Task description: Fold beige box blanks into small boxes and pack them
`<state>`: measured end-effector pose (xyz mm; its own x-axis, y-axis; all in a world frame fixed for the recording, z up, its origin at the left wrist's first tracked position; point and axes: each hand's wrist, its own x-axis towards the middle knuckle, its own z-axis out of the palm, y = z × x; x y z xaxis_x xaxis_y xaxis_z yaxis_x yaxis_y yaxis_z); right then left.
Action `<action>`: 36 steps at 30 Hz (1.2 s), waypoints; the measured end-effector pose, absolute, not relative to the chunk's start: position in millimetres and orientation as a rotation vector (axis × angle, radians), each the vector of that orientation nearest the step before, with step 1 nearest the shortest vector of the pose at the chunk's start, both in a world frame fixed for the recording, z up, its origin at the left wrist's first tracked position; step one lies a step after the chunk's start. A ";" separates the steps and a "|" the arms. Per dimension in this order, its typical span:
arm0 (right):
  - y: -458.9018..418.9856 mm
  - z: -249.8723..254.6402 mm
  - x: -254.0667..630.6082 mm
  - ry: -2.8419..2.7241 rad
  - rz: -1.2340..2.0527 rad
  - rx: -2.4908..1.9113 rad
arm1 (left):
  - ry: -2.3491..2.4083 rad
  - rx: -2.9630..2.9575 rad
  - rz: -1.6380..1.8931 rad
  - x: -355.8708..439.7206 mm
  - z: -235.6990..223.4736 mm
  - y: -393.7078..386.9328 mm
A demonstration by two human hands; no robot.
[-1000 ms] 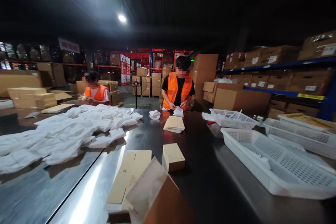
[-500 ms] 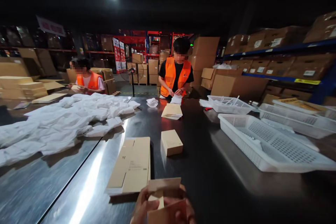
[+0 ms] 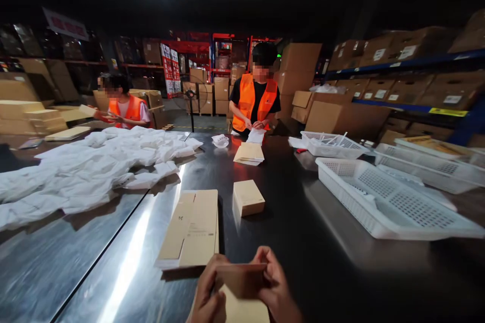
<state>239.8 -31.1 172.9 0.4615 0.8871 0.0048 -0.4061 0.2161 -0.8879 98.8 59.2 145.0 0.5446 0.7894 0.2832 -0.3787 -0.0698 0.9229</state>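
A small cardboard box (image 3: 246, 305) is between my hands at the bottom of the head view, its brown end flap raised toward the far side. My left hand (image 3: 207, 290) grips the box's left side, with fingers curled around the flap edge. On the other side, my right hand (image 3: 276, 282) pinches the flap's right corner between thumb and fingers. A stack of flat, unfolded cartons (image 3: 191, 229) lies just beyond my left hand. Farther ahead, a closed small box (image 3: 248, 197) sits on the dark metal table (image 3: 295, 262).
White bags (image 3: 98, 166) are heaped on the left. White plastic baskets (image 3: 394, 202) stand at the right. Across the table, a co-worker in an orange vest (image 3: 254, 98) handles a white bag behind a pile of flat cartons (image 3: 249, 153). Another orange-vested person (image 3: 127, 108) works at far left.
Both hands have moved from inside the open box to its flap, which now lies lower over the top. The view tilts slightly down. The far-left person has raised a carton piece.
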 end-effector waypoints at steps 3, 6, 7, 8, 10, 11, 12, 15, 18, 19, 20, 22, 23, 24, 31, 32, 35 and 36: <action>-20.8 171.7 250.4 -0.654 0.803 -1.087 | 0.496 1.360 0.964 105.6 148.3 61.2; -16.4 185.1 257.2 -0.778 0.818 -1.312 | 0.424 1.352 0.859 110.8 151.5 63.6; -16.6 191.2 258.6 -0.830 0.836 -1.387 | 0.380 1.318 0.827 112.5 152.2 64.9; -17.3 196.6 259.9 -0.885 0.838 -1.444 | 0.345 1.274 0.801 114.2 152.7 66.1; -19.4 203.3 263.0 -0.970 0.745 -1.494 | 0.346 1.191 0.799 117.8 152.7 67.5; -20.4 204.2 264.7 -0.997 0.615 -1.500 | 0.381 1.175 0.832 119.6 152.3 67.1; -21.4 204.1 266.3 -1.024 0.417 -1.503 | 0.430 1.189 0.877 121.3 151.8 65.8; -25.1 204.9 266.1 -1.219 -0.319 -1.465 | 0.606 1.286 1.001 126.0 150.8 55.8; -29.8 216.5 255.2 -1.558 -0.681 -1.316 | 0.638 1.350 1.103 129.3 151.4 39.7; -31.1 222.1 250.3 -1.636 -0.694 -1.285 | 0.606 1.379 1.123 129.7 151.7 34.6; -32.3 227.6 245.7 -1.674 -0.693 -1.271 | 0.572 1.413 1.128 129.6 152.0 30.1; -34.0 237.0 239.3 -1.686 -0.688 -1.288 | 0.542 1.475 1.112 127.7 152.0 24.3; -34.7 240.3 237.6 -1.690 -0.682 -1.290 | 0.550 1.498 1.097 126.2 151.8 23.0; -35.1 242.6 236.8 -1.692 -0.675 -1.286 | 0.563 1.521 1.081 124.5 151.5 22.5; -33.8 247.1 231.7 -1.546 -0.755 -1.270 | 0.655 1.742 1.045 118.9 148.9 22.4; -34.2 248.6 231.2 -1.521 -0.759 -1.275 | 0.643 1.760 1.060 118.8 148.5 21.7; -38.0 254.7 232.2 -1.548 -0.688 -1.235 | 0.628 1.824 1.094 118.8 146.3 19.9; -39.7 256.6 232.8 -1.577 -0.657 -1.220 | 0.629 1.840 1.095 119.0 145.2 19.4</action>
